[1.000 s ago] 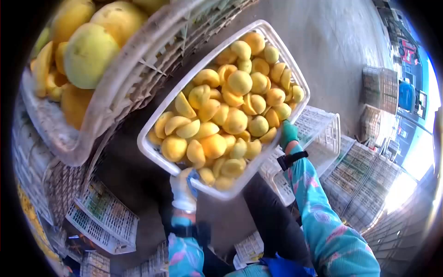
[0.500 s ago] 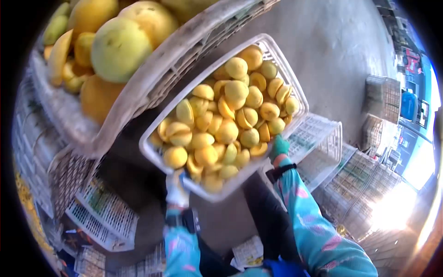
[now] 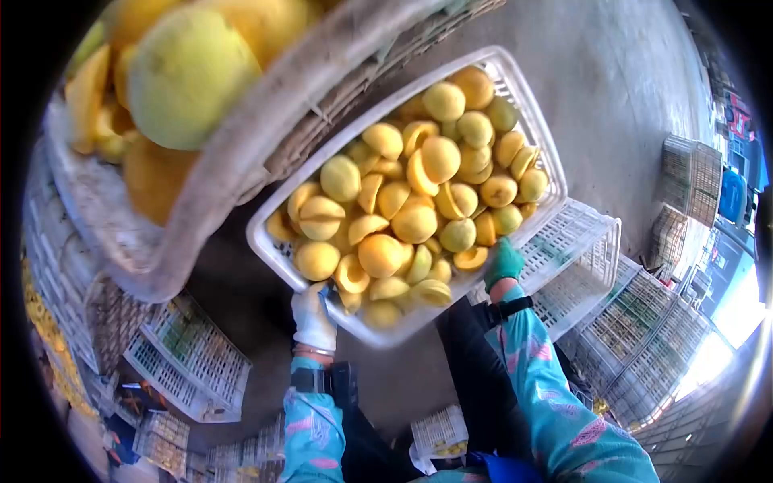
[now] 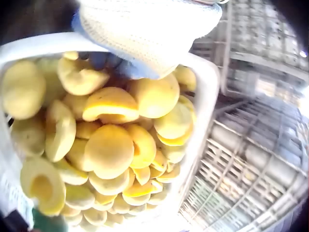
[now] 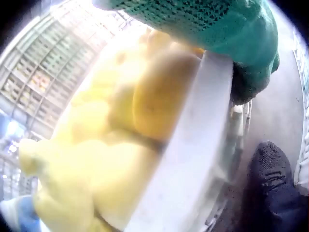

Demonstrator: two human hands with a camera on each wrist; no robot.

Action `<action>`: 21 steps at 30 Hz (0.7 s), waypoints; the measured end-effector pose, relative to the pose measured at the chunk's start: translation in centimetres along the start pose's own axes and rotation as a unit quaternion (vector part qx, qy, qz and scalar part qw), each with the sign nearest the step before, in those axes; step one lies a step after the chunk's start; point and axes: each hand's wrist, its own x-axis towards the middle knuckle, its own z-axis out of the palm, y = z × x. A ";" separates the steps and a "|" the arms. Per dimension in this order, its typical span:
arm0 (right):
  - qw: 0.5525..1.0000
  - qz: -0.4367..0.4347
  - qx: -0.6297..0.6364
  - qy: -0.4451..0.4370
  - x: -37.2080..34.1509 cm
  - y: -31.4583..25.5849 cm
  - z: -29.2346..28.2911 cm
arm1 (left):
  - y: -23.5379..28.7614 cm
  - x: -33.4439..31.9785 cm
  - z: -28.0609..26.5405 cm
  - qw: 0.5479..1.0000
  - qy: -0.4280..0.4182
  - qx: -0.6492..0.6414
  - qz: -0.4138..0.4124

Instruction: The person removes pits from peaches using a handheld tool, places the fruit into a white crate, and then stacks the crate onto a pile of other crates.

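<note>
A white plastic crate (image 3: pixel 403 332), piled with halved yellow peaches (image 3: pixel 415 224), is held tilted in front of the person's legs. At its near left rim the left hand (image 3: pixel 314 315), in a white glove with blue on it, grips the edge. The left wrist view shows this glove (image 4: pixel 140 34) over the rim, its fingertips partly hidden among the peaches. In a green glove, the right hand (image 3: pixel 505 264) holds the near right side. Its fingers (image 5: pixel 193 24) curl over the white rim (image 5: pixel 188 140) in the right wrist view.
A larger-looking crate (image 3: pixel 229 153) of peaches stands close at upper left. Beyond the right hand sits another white crate (image 3: pixel 576 241), with stacked crates (image 3: pixel 636 338) farther right. More crates (image 3: pixel 189 354) are at lower left. Concrete floor (image 3: pixel 596 105) shows at the upper right.
Both hands have kept hold of the crate while it dipped slightly, then rose and shifted right in view. Several peach halves inside lie differently. The background has also shifted right.
</note>
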 end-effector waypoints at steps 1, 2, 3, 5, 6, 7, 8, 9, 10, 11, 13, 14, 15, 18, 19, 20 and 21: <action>0.931 -0.178 -0.319 -0.023 -0.5 2.1 0.3 | 0.7 -1.6 0.6 0.999 0.042 -0.028 -0.006; 0.929 -0.172 -0.323 -0.047 -2.5 3.5 2.2 | -1.1 0.0 -0.8 0.990 0.048 0.072 0.110; 0.994 -0.055 -0.087 0.034 -2.7 2.5 3.3 | 0.1 0.6 -1.4 0.945 0.018 0.281 0.167; 0.947 0.077 0.239 0.202 -2.7 -0.3 3.8 | 1.6 0.9 1.4 0.988 0.087 0.118 0.052; 0.994 -0.059 -0.090 0.016 -2.1 1.1 2.5 | 1.7 0.5 1.2 0.990 0.069 0.106 0.067; 0.880 -0.192 -0.401 -0.166 -1.0 0.7 0.4 | 1.5 0.6 0.2 0.989 0.022 0.094 0.114; 0.881 -0.190 -0.402 -0.160 -1.5 0.7 -0.5 | 1.3 0.3 -1.3 0.932 0.119 0.305 0.156; 0.982 -0.131 -0.139 -0.004 -4.2 -1.4 -3.1 | 1.8 -0.6 -1.6 0.819 0.207 0.500 0.188; 0.976 -0.063 0.139 0.154 -6.6 -3.4 -5.2 | 4.5 -3.5 0.3 0.774 0.241 0.535 0.237; 0.966 -0.128 0.185 0.126 -8.6 -3.9 -6.7 | 6.4 -5.3 2.1 0.784 0.220 0.493 0.307; 0.966 -0.206 0.159 -0.009 -13.3 -4.4 -7.2 | 8.3 -5.7 4.4 0.722 0.107 0.535 0.426; 0.955 -0.266 0.113 -0.065 -14.6 -2.7 -5.4 | 8.5 -4.6 5.2 0.681 0.057 0.574 0.451; 0.944 -0.300 0.026 -0.138 -16.0 -3.7 -5.6 | 7.8 -2.2 4.8 0.642 0.011 0.653 0.402; 0.942 -0.276 -0.004 -0.190 -16.8 -4.7 -3.2 | 7.9 -0.8 6.7 0.570 -0.031 0.752 0.328; 0.949 -0.249 0.009 -0.193 -16.8 -5.2 -3.3 | 8.1 -0.7 6.7 0.569 -0.033 0.751 0.333; 0.953 -0.209 0.112 -0.189 -16.3 -4.9 -3.7 | 8.1 -0.8 6.4 0.575 -0.038 0.749 0.326; 0.946 -0.168 0.213 -0.180 -15.5 -4.6 -4.2 | 8.1 -1.2 6.5 0.583 -0.046 0.746 0.319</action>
